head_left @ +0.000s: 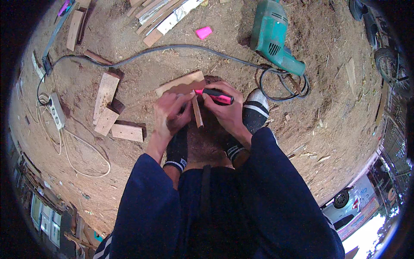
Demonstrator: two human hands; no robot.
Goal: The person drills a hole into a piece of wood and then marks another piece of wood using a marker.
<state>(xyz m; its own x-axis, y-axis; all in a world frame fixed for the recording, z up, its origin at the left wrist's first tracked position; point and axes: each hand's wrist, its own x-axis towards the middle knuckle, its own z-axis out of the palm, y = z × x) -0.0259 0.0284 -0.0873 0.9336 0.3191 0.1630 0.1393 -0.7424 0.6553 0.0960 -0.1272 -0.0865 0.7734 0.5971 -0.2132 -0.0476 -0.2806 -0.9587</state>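
Note:
My left hand (172, 114) is closed on the upper end of a narrow wooden strip (197, 113), which slants down between my hands. My right hand (223, 110) grips a pink and black marker (217, 96), its pink front end at the strip's top, close to my left fingertips. Behind both hands a short flat board (179, 83) lies on the ground, partly hidden and shadowed.
A green power drill (269, 36) with coiled cable sits upper right. Wood offcuts (105, 95) and a power strip (55, 110) with cords lie left. Up top are a wood stack (161, 17) and a pink piece (204, 32). My shoes (254, 110) flank the work.

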